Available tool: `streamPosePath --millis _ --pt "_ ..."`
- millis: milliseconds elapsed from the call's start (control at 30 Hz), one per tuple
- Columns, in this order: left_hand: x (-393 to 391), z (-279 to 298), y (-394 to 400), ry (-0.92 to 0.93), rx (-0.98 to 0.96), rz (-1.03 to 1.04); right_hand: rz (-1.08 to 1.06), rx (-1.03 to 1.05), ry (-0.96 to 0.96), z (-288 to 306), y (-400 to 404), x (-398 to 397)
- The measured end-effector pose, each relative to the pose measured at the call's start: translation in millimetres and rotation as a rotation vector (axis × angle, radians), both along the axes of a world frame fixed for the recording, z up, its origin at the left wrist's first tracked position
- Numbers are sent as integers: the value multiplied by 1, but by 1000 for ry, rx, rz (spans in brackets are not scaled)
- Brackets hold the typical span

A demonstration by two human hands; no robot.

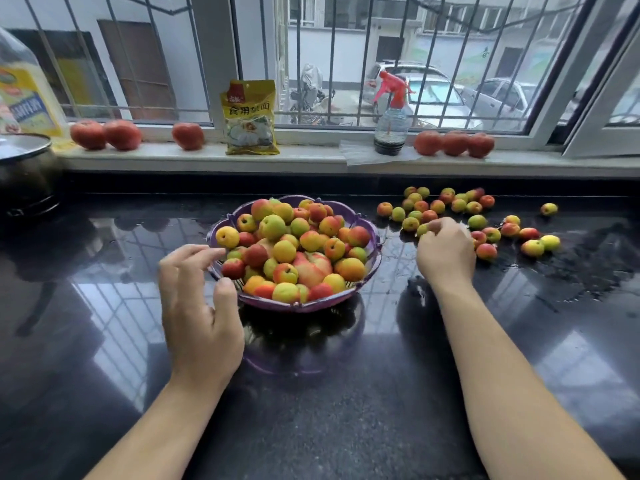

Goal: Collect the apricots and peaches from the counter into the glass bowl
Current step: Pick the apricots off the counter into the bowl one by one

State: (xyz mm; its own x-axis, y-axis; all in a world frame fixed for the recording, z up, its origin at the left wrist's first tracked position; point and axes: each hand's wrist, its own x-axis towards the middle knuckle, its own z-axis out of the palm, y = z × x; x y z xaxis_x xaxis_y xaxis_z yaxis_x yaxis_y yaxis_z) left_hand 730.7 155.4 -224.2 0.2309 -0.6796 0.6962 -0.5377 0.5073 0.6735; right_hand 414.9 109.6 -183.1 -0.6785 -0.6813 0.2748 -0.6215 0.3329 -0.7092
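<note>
Now the right hand (445, 252) curls its fingers around a small greenish apricot (423, 229) on the counter (346, 393), with loose fruit (485, 220) scattered just beyond and to its right. The left hand (197, 303), fingers loosely spread, touches the near rim of the bowl (301, 304), heaped with fruit.

The purple glass bowl (375, 247) is sitting on my counter, piled high with fruit (294, 251). More little fruit (460, 216) is lying loose to its right.
</note>
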Motion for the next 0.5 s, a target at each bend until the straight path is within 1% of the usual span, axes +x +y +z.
streamPosePath --millis 67,133,200,300,500 --pt "-4 -3 -5 -23 90 -11 -95 90 45 -7 0 -14" --pt "-8 -2 -8 30 229 -53 -120 198 71 -14 -2 -21" --pt "-8 1 -7 104 313 -82 -125 267 104 -20 -7 -25" --pt "-5 5 -7 184 373 -104 -162 273 117 -22 -13 -25" --pt "3 4 -17 381 493 -175 -233 217 58 -18 -7 -28"
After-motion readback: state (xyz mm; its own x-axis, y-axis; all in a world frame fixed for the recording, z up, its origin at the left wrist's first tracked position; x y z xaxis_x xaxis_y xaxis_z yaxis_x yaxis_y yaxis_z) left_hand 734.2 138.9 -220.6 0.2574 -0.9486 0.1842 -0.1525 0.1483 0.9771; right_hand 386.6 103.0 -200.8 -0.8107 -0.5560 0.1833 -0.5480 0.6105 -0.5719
